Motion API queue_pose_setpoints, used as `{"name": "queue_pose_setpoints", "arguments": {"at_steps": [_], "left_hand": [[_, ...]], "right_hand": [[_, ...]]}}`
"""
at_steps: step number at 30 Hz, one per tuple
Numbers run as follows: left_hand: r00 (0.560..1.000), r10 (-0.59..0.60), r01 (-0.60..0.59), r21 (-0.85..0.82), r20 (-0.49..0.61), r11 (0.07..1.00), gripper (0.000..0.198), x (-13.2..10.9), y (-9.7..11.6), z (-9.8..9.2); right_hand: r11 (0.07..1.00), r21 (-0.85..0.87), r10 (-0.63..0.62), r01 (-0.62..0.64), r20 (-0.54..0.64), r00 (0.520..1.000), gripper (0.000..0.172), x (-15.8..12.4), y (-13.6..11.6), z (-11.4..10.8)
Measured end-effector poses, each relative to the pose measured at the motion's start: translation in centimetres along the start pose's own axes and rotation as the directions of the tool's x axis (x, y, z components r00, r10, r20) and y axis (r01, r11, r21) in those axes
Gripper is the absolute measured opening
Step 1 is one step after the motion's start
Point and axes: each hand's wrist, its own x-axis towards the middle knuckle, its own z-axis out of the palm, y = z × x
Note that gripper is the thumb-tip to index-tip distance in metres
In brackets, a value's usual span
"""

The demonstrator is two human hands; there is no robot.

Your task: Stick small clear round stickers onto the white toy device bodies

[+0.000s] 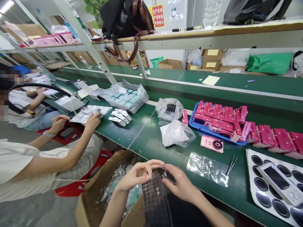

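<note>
The person's left hand and right hand hold a dark, gridded plastic sheet up in front of the body, just above an open cardboard box. The fingers of both hands are curled narrowly around the sheet's upper part. The box holds clear plastic bags with teal pieces showing through.

On the green surface to the right lie a flat clear bag, tweezers, and a white sheet of black rings under a phone-shaped device. Farther on are a pink toy camera with a "1" on its front, and a blue tray heaped with pink camera bodies, with more standing beyond it.

To the left, a co-worker's hands rest by printed white sheets. Beyond them lies a bag of teal squares.

High up, a red-and-yellow sign reads "生产车间" in its first line; no brand can be read.
</note>
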Motion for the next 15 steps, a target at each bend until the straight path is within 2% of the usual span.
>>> {"name": "queue_pose_setpoints", "arguments": {"at_steps": [1,2,6,9,11,13,15], "left_hand": [[1.0,0.003,-0.003,-0.008,-0.029,1.0,0.038,0.0,-0.2,0.0],[0.998,0.005,-0.006,-0.014,-0.065,1.0,0.038,-0.1,-0.5,-0.1],[0.983,-0.002,-0.007,-0.044,-0.184,0.999,0.037,-1.6,-1.4,-1.5],[0.941,-0.02,0.002,-0.054,-0.337,0.999,0.037,-4.2,-2.1,-3.2],[0.857,-0.038,0.009,-0.058,-0.514,0.998,0.04,-6.5,-2.5,-4.6],[0.711,-0.056,0.004,-0.076,-0.701,0.997,0.042,-9.0,-2.8,-6.1],[0.541,-0.055,-0.038,-0.09,-0.839,0.995,0.044,-11.4,-3.1,-7.3]], "right_hand": [[0.997,0.063,0.037,-0.036,-0.015,0.999,0.037,0.3,0.1,0.5],[0.988,0.13,0.082,-0.079,-0.025,0.996,0.034,0.6,0.5,0.9],[0.869,0.42,0.315,-0.261,-0.063,0.947,0.039,1.2,2.7,1.6],[0.791,0.504,0.429,-0.347,-0.052,0.902,0.046,1.5,3.8,2.4],[0.783,0.484,0.416,-0.39,0.059,0.908,0.045,2.0,4.0,3.8],[0.788,0.425,0.38,-0.445,0.234,0.895,0.04,2.9,4.2,6.3],[0.786,0.367,0.371,-0.498,0.363,0.855,0.036,4.2,4.6,9.5]]}}
